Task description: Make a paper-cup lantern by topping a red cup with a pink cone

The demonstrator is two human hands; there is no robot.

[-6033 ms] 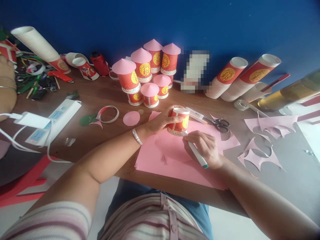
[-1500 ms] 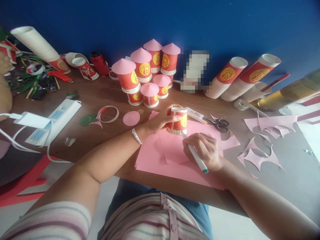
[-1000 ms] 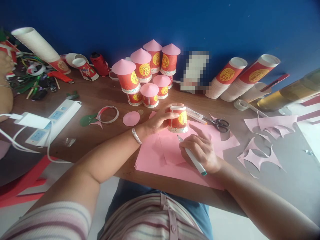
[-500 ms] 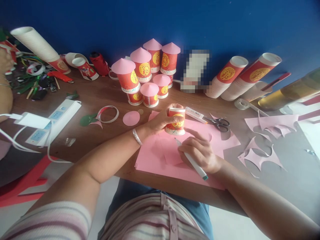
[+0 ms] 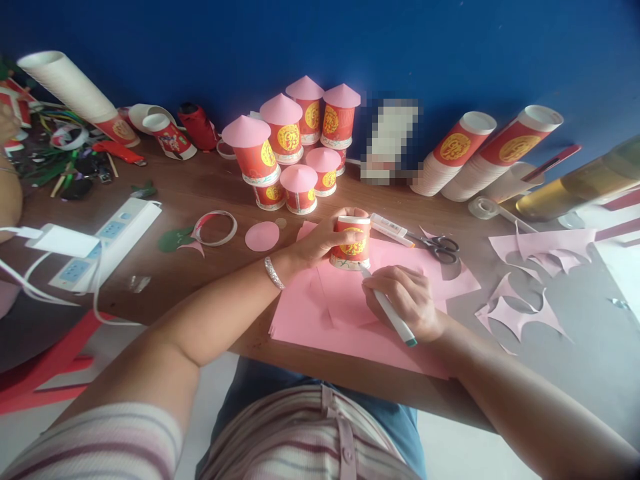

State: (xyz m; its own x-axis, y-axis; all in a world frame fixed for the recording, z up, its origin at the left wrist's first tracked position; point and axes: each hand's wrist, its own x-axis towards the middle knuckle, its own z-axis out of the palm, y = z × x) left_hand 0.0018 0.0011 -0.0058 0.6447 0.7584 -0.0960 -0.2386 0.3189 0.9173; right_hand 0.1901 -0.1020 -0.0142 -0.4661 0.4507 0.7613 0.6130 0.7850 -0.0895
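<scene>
My left hand (image 5: 325, 239) is wrapped round a red paper cup (image 5: 352, 248) with a yellow emblem, which stands upside down with its white rim low. Green marks run along that rim. In my right hand (image 5: 405, 300) is a white marker (image 5: 393, 317) with a green end cap, its tip at the cup's rim. Pink paper sheets (image 5: 305, 313) lie beneath both hands. Just behind the cup are a white glue tube (image 5: 393, 230) and dark-handled scissors (image 5: 443, 249).
Cups with pink cone roofs (image 5: 300, 180) stand at the back. Cup stacks (image 5: 453, 153) lean right, near a tape roll (image 5: 483, 208) and pink paper scraps (image 5: 523, 317). A power strip (image 5: 110, 243), a pink disc (image 5: 263, 236) and a paper ring (image 5: 215, 229) lie left. Another person's arm (image 5: 9, 193) shows far left.
The marker's tip has moved up and right to the cup's rim. The cup has turned slightly in my left hand, so more of its emblem shows.
</scene>
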